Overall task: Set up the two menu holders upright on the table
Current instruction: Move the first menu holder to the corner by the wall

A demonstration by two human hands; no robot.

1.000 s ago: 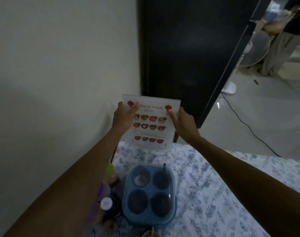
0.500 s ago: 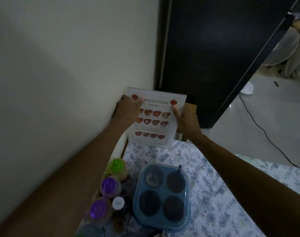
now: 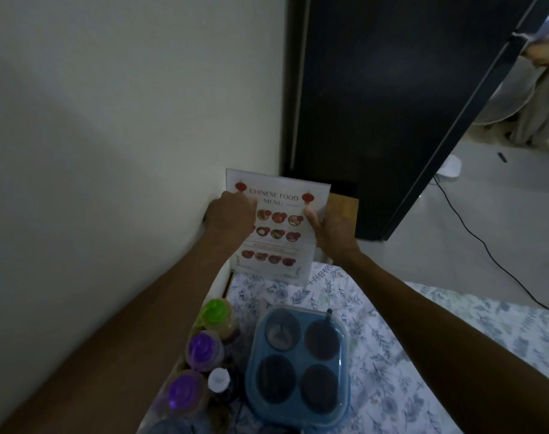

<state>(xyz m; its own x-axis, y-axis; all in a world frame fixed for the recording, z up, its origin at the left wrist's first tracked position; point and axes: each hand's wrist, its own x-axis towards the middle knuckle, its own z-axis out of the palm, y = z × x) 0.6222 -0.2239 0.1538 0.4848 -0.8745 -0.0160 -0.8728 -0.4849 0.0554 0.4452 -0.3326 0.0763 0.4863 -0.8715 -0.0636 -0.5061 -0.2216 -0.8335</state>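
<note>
Head view: left hand (image 3: 232,219) and right hand (image 3: 334,234) grip upright menu holder (image 3: 277,227), printed "Chinese Food Menu".

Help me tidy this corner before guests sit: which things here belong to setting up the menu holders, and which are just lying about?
Part of the job:
- menu holder, standing at the table's far end
- left hand and right hand, gripping its side edges
- table

Lying about:
- blue four-cup container
- green-capped bottle
- two purple-capped bottles
- white-capped bottle
</note>
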